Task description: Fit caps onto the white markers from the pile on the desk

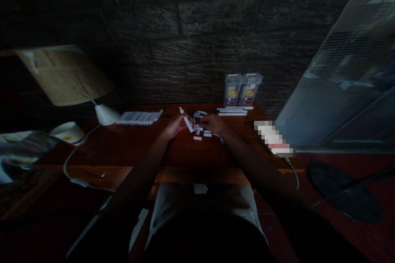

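Observation:
My left hand (174,126) is closed round a white marker (186,120) that sticks up and to the right from its fingers. My right hand (212,123) rests curled over a loose pile of marker caps and short markers (200,131) on the dark wooden desk (123,148); what its fingers hold is hidden. A neat row of white markers (139,117) lies to the left of my hands. Three long markers (233,111) lie to the right, in front of two clear marker boxes (242,89).
A white desk lamp (66,74) stands at the left with its cable (72,160) trailing over the desk edge. A white cup (68,132) sits beside it. A stone wall is behind; a glass panel (345,78) is at the right. A dark round fan base (342,191) lies on the floor.

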The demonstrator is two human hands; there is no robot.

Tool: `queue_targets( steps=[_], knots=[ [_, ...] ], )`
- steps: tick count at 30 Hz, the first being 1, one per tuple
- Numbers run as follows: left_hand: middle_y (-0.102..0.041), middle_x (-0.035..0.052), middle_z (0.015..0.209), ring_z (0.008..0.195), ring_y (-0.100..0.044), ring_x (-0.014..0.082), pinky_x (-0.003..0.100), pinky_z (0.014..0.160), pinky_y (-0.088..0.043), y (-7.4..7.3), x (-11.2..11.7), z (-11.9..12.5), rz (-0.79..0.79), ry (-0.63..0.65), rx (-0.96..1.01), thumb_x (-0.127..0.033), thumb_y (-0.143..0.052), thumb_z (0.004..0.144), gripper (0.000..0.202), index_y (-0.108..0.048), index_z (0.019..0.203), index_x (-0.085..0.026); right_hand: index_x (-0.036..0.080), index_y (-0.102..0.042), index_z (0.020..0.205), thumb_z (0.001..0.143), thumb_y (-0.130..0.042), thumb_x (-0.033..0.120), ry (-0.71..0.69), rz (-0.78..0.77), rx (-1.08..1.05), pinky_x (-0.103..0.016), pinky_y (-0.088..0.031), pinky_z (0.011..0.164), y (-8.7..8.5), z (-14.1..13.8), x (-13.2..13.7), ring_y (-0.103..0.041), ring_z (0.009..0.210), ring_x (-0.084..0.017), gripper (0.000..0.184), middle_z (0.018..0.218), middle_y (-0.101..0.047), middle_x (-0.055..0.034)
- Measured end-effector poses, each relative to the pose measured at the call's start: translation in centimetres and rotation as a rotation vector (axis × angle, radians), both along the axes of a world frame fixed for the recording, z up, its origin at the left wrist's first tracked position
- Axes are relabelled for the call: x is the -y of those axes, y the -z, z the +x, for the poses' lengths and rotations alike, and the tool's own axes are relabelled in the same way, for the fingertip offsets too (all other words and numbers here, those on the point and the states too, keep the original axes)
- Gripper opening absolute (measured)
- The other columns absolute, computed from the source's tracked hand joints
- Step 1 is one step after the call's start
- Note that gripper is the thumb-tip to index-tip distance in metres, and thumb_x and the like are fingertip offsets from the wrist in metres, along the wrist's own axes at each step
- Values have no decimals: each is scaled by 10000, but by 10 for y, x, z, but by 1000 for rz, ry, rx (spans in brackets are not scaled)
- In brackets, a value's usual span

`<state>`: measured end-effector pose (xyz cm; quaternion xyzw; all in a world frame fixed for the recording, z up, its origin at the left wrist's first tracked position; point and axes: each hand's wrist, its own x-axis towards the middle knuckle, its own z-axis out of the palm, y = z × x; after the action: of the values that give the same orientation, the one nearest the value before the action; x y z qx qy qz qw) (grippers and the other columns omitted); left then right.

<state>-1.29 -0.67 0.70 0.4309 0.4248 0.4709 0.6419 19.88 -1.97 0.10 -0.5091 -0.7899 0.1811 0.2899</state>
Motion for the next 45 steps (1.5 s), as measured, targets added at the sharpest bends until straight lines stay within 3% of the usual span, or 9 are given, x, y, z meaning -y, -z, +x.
queue_targets(
  steps=[7, 15, 29, 45],
  knots=[
    [-699, 22, 695, 633, -664, 128, 233, 627, -463, 1, -1, 0, 14, -2, -11, -336, -725, 871, 194, -664, 818, -160, 226, -809, 872, 839, -783, 317, -64, 29, -23, -232, -463, 654, 5, 2, -4, -734, 774, -158, 100, 857, -806, 15],
    [-702, 17, 678, 625, -668, 114, 212, 610, -461, 0, 1, 1, -5, -17, 39, -293, -707, 894, 167, -668, 820, -148, 221, -812, 908, 865, -740, 256, -62, 12, -33, -254, -486, 705, 4, -1, -2, -742, 798, -173, 90, 894, -810, -6],
    [-704, 22, 711, 644, -666, 119, 225, 629, -465, 5, -4, -1, 45, 11, -9, -413, -763, 840, 269, -675, 831, -159, 221, -804, 880, 862, -739, 257, -127, 2, -71, -232, -474, 694, 7, 1, -4, -721, 751, -142, 76, 847, -802, 14],
    [-705, 24, 725, 684, -676, 135, 247, 678, -484, 3, -2, 0, 55, 6, -7, -413, -765, 839, 269, -672, 835, -161, 214, -798, 962, 889, -697, 222, -123, 24, -168, -267, -526, 784, 12, -1, -7, -747, 843, -167, 126, 952, -807, -23]
  ],
)
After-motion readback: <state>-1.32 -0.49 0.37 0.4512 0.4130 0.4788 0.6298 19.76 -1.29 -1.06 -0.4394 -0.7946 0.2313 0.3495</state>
